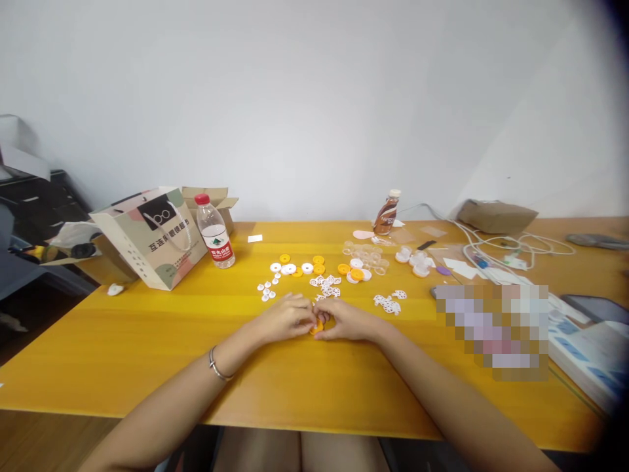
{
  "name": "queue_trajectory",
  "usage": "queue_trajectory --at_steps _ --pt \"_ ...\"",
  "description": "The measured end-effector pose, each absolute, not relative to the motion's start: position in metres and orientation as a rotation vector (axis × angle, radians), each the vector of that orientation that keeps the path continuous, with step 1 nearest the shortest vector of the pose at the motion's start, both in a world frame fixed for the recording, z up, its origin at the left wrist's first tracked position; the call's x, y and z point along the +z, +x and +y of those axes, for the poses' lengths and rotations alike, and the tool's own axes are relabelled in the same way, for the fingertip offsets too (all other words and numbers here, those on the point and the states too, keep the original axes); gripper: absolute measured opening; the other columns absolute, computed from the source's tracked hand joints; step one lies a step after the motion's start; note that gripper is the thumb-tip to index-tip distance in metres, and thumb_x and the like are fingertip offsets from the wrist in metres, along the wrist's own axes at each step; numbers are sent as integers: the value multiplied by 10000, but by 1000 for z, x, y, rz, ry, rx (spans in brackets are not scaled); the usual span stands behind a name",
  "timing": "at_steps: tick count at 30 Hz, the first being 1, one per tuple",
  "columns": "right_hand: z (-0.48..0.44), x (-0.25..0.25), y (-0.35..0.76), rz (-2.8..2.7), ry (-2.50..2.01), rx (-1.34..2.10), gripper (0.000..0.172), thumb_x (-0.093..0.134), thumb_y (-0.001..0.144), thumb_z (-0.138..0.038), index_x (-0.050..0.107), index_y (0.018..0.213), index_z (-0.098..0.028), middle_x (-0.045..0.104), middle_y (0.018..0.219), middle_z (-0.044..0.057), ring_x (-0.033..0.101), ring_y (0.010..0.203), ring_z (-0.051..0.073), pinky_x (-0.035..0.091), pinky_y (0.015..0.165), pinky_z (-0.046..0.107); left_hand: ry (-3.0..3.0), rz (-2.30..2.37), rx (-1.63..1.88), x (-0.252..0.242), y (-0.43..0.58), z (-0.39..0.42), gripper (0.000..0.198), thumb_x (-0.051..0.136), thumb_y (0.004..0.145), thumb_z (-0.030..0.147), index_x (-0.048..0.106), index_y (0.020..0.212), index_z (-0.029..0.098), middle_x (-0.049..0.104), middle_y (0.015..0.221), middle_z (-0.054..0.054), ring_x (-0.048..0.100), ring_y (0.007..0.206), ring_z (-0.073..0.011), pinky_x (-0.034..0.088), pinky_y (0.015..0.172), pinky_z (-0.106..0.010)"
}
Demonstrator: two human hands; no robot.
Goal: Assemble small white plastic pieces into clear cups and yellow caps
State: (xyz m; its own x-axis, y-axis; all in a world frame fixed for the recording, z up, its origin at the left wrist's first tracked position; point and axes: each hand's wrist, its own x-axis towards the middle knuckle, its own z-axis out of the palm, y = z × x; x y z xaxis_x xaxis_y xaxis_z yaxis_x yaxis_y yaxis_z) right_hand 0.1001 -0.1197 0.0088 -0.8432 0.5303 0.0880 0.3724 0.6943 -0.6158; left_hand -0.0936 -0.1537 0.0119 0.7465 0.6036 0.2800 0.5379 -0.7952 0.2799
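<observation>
Over the middle of the table, my left hand and my right hand meet fingertip to fingertip. Between them they grip a small yellow disc-shaped part, partly hidden by the fingers. Just beyond lie several white lacy flat pieces. Small white cone-like pieces are scattered to the left of these. Farther back are white ring-shaped discs and yellow round parts. Another group of white lacy pieces lies to the right of my right hand.
On the left stand a paper gift bag, an open cardboard box and a water bottle. Clear round covers, a brown drink bottle and white cables are at the back right. A blurred patch hides things on the right.
</observation>
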Motion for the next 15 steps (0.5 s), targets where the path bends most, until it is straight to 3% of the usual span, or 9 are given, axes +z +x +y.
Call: queue_trajectory --at_steps 15 --pt "-119 11 98 -2656 -744 892 206 654 644 -311 580 755 -154 573 727 6 495 654 119 385 612 227 2665 1116 484 6 -83 -153 93 564 736 258 570 706 170 582 659 17 522 660 -114 338 661 -235"
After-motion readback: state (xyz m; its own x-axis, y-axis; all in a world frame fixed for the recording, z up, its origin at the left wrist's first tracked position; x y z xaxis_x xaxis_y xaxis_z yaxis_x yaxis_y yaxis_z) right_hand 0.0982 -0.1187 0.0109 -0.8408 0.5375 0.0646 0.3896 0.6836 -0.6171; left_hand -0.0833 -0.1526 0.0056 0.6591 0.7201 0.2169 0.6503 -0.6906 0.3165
